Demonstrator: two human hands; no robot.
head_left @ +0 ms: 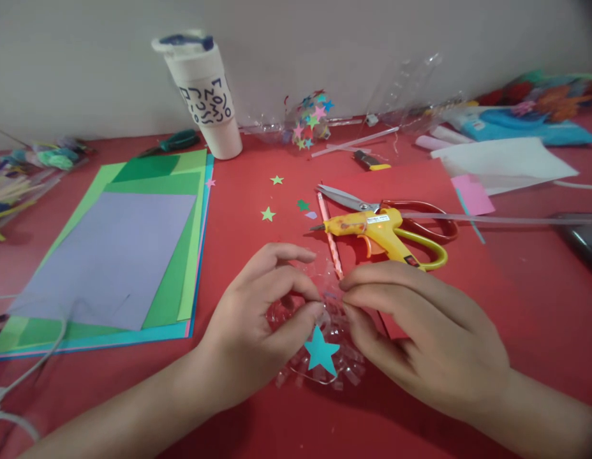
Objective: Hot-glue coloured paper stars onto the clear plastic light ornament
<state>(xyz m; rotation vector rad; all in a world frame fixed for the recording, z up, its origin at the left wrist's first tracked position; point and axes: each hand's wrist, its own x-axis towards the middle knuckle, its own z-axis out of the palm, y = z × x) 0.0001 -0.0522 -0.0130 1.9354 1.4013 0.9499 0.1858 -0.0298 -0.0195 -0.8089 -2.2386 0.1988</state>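
My left hand [272,306] pinches the edge of a clear fringed plastic piece [351,366] between thumb and fingertips. Facing it, my right hand [420,325] has its thumb and fingertips pressed together at the same plastic; exactly what lies between them is too small to make out. A turquoise paper star [321,352] shows on the plastic, just below the fingertips. Beyond the hands lies a yellow glue gun [367,224], its nozzle to the left. Scissors [348,197] with red and yellow handles lie by it, and a pink pencil [329,236] passes under the nozzle.
Coloured paper sheets [114,248] are stacked on the left of the red table. A white tumbler [205,95] stands at the back, near a star-filled clear container [311,121]. Small loose stars [268,213] lie mid-table. A cutter [370,160] and dark phone-like object [583,239] are on the right.
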